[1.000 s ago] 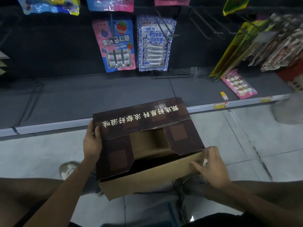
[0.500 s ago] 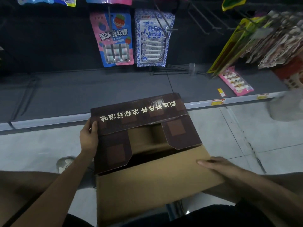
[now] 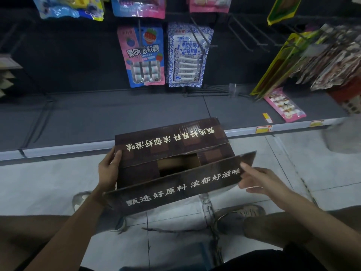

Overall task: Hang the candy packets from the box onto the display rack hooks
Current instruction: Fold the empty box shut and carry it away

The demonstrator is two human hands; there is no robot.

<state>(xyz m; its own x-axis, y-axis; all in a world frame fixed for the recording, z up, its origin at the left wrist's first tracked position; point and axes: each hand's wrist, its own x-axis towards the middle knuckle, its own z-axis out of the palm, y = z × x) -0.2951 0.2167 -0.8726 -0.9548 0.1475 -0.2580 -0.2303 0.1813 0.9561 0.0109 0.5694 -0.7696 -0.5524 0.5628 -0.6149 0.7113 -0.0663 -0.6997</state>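
1. One box (image 3: 172, 141).
2. Two hands: left hand (image 3: 108, 171), right hand (image 3: 259, 178).
3. Two packets hanging at mid-row: pink-blue packet (image 3: 143, 57), blue-white packet (image 3: 187, 59).
4. One pink packet (image 3: 284, 105) lying flat.

forearms (image 3: 64, 227): bare | shoes (image 3: 240, 215): grey lace-up sneakers | clothing at lap (image 3: 254, 260): dark fabric

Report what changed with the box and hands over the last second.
The near long flap of the brown printed cardboard box, which hung open showing plain cardboard, has swung up over the opening, printed face out. The right-hand grip moved from the flap's edge to its right end, fingers straight. Unchanged: the left-hand grip holds the box's far left corner; the pink-and-blue candy packet hangs on its hook.
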